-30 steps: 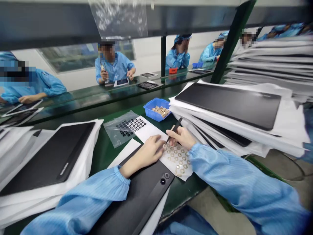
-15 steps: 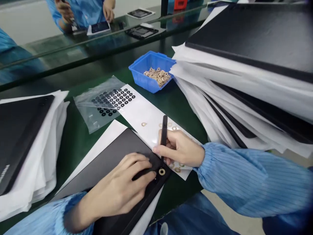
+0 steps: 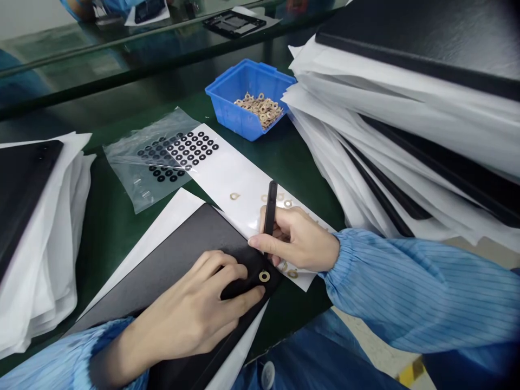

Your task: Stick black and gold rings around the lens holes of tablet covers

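Observation:
A flat black panel (image 3: 184,246) lies at an angle on white sheets in front of me. My left hand (image 3: 195,309) rests across it, fingers spread, the index fingertip near a brass ring washer (image 3: 264,277) at the panel's corner. Black tweezers (image 3: 270,211) stand nearly upright in the pinch of my right hand (image 3: 298,238), their tips pointing down beside that washer; whether they touch it I cannot tell. Under my right hand runs a white strip (image 3: 219,173) bearing several brass washers (image 3: 234,196) and, at its far end, rows of black rings (image 3: 197,146).
A blue bin (image 3: 249,86) of brass washers sits behind the strip. Clear plastic film (image 3: 134,179) partly covers the black rings. Panels interleaved with white sheets are piled at right (image 3: 406,54) and left (image 3: 24,184). Across the ledge, a co-worker's blue sleeve (image 3: 116,5) shows.
The view has tilted down slightly, so things sit higher in it. The tweezers' tips have shifted slightly at the washer. My left index fingertip lies closer below it.

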`<state>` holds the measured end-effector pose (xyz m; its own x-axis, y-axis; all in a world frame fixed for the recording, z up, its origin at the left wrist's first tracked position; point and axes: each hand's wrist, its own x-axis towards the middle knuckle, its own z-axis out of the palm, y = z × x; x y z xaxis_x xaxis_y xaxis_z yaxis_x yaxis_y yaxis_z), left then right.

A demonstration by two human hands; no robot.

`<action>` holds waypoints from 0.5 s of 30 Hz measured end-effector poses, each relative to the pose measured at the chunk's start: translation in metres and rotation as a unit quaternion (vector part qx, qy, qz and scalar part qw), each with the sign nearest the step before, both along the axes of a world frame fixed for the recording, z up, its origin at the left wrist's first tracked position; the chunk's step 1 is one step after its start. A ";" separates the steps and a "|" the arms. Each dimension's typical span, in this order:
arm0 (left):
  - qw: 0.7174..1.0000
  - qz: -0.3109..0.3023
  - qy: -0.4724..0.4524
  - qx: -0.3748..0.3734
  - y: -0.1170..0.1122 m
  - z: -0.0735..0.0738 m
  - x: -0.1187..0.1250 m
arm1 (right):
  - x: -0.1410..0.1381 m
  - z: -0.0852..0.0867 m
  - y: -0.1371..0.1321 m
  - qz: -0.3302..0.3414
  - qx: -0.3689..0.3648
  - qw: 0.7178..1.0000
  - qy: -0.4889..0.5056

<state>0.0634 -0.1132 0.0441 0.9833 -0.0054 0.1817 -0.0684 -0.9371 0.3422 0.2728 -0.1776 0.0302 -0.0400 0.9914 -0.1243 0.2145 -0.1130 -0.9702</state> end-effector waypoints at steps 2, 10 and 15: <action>1.000 0.002 -0.001 -0.005 0.000 0.000 0.000 | 0.000 0.000 0.000 0.001 0.005 1.000 0.000; 1.000 0.008 0.005 -0.013 -0.001 -0.002 -0.002 | 0.000 0.000 0.000 0.005 0.010 1.000 -0.010; 1.000 0.006 -0.003 0.004 -0.001 0.001 -0.002 | 0.001 0.001 -0.001 0.004 0.022 0.999 -0.033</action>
<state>0.0617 -0.1142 0.0450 0.9822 0.0051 0.1875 -0.0588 -0.9408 0.3338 0.2736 -0.1783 0.0311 -0.0406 0.9957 -0.0827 0.2797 -0.0681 -0.9577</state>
